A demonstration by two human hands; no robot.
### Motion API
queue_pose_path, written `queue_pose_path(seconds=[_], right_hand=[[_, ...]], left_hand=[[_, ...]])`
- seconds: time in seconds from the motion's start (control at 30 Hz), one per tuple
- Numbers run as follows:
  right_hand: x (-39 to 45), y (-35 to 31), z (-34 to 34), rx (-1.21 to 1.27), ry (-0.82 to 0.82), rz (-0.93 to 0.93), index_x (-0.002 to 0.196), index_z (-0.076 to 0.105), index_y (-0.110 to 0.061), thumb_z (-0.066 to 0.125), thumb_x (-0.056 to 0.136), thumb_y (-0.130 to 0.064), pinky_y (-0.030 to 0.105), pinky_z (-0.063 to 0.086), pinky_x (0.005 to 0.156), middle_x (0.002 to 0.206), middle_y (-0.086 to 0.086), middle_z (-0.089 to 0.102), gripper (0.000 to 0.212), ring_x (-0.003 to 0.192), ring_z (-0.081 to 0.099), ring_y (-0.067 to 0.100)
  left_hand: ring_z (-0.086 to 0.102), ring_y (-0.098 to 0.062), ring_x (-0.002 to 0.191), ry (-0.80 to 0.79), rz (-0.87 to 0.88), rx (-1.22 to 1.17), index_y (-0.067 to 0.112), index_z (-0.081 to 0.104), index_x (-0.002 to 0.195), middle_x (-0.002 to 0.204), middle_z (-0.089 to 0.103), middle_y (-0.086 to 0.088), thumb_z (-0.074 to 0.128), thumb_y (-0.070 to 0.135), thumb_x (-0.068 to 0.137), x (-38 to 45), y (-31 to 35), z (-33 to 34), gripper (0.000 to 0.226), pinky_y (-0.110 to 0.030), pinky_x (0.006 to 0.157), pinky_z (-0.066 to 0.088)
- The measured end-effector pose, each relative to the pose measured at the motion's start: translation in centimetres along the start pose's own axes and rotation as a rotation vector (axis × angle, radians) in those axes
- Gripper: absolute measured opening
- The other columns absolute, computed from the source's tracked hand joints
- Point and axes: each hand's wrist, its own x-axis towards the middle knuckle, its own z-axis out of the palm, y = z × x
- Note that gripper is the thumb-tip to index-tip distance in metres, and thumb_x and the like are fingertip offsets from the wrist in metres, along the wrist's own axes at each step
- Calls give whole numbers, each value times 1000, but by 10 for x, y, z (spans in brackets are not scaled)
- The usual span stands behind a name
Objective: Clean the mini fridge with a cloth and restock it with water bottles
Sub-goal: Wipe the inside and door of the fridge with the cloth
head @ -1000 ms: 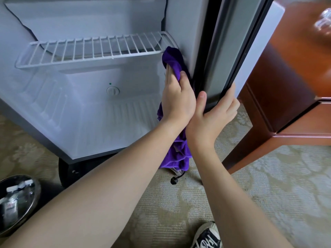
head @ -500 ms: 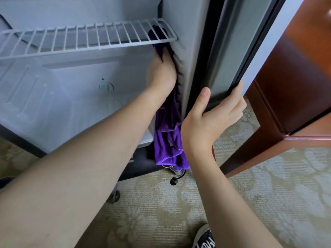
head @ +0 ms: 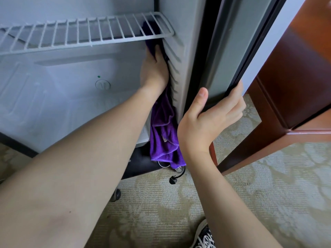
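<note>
A: Nearest us we see a shoe (head: 203, 237) on the carpet (head: 250, 203). Where are our hands?

B: Our right hand (head: 208, 120) curls round the lower edge of the open fridge door (head: 238, 51), thumb up. Our left hand (head: 154, 72) presses the purple cloth (head: 163, 133) flat against the right inner wall of the fridge (head: 71, 97).

A: And the cloth?

B: It hangs from under our palm, its top reaching just under the wire shelf (head: 80, 33).
</note>
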Motion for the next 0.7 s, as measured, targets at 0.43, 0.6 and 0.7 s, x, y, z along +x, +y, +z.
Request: queue_pose_path(seconds=[0.43, 0.6, 0.7], right_hand=[[-10, 4, -4, 8, 13, -51, 143, 37, 7, 57, 94, -27, 25, 25, 100, 122, 4, 38, 63, 107, 36, 20], [-10, -2, -3, 0, 1, -17, 143, 36, 8, 57, 95, -24, 28, 24, 98, 123, 11, 43, 61, 104, 34, 21], [-7, -1, -5, -21, -13, -16, 143, 36, 8, 56, 95, -26, 30, 24, 98, 123, 20, 47, 62, 103, 34, 22]], left_hand=[[56, -31, 125, -123, -233, -95, 18, 47, 146, 135, 60, -11, 27, 41, 108, -49, -53, -3, 49, -41, 104, 45], [63, -25, 115, -112, -201, -163, 18, 55, 139, 119, 69, -5, 29, 49, 99, -79, -52, -6, 57, -44, 107, 44], [63, -19, 106, -88, -117, -211, 16, 58, 128, 105, 69, 0, 31, 37, 105, -101, -50, -4, 41, -41, 102, 45]])
